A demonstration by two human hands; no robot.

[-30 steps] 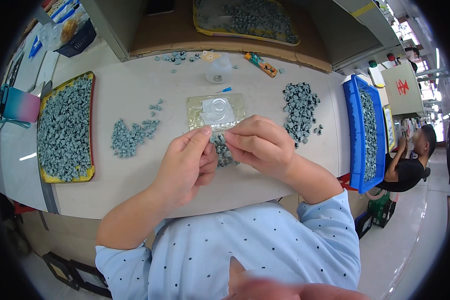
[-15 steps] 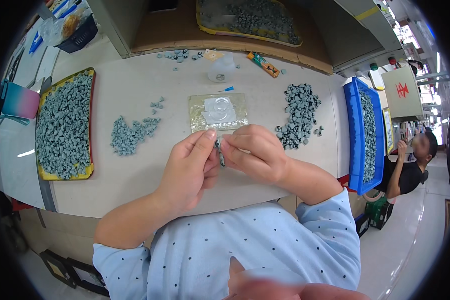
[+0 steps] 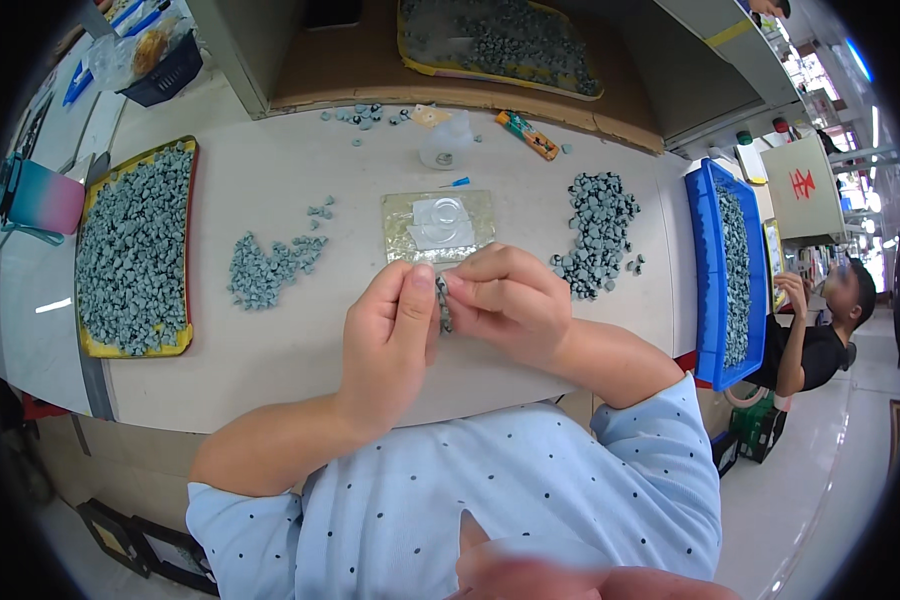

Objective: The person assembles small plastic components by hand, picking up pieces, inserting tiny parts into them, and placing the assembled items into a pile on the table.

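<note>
My left hand (image 3: pixel 388 330) and my right hand (image 3: pixel 510 298) meet over the near middle of the table. Between their fingertips are small grey-green and dark pieces (image 3: pixel 444 318), in a short upright row; my fingers cover part of them. Both hands are closed in a pinch, the left thumb pointing up. Just beyond lies a flat greenish pad (image 3: pixel 398 222) with white paper and a clear round disc (image 3: pixel 445 211) on top. A loose pile of grey-green pieces (image 3: pixel 260 272) lies to the left, and a darker-edged pile (image 3: pixel 600 230) to the right.
A yellow tray heaped with pieces (image 3: pixel 138 250) stands far left, beside a blue-pink cup (image 3: pixel 55 200). A blue bin (image 3: pixel 710 300) stands right. Behind the pad are a blue-hubbed needle tip (image 3: pixel 457 182), translucent cup (image 3: pixel 450 140) and orange-green tube (image 3: pixel 528 135). Another person (image 3: pixel 815 330) sits right.
Both hands stay together with the pieces. My left hand has turned a little more upright, and my fingertips have shifted slightly. The other person's hand has lowered slightly.
</note>
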